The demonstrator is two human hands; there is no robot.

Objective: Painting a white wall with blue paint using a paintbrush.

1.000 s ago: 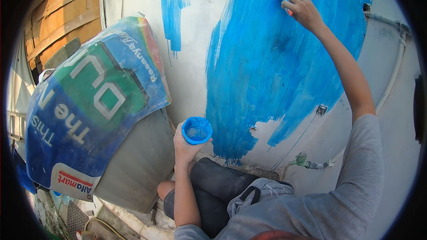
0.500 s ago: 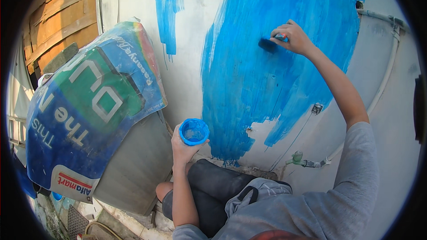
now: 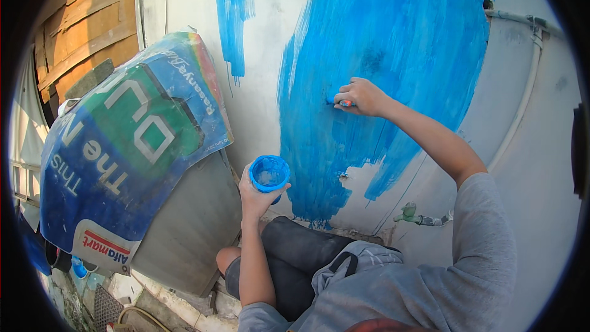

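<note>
Currently, we appear mid-coat: our right hand (image 3: 364, 97) is closed round the brush (image 3: 348, 104) at the blue-streaked wall (image 3: 399, 67); our left hand (image 3: 254, 200) curls around the paint cup (image 3: 269, 188), lower left; the next stroke probably needs even pressure.

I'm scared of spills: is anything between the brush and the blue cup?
Nothing visible stands between: the right hand holds the brush at the wall, the left hand holds the cup lower and leftward.

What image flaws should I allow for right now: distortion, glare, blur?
Head view: black fisheye rim, the pipe at right looking bowed; sunlight and shadow split the orange boards, upper left; the cup looks fairly crisp, while the brush, mostly hidden by the right hand, is hard to read against blue paint.
</note>
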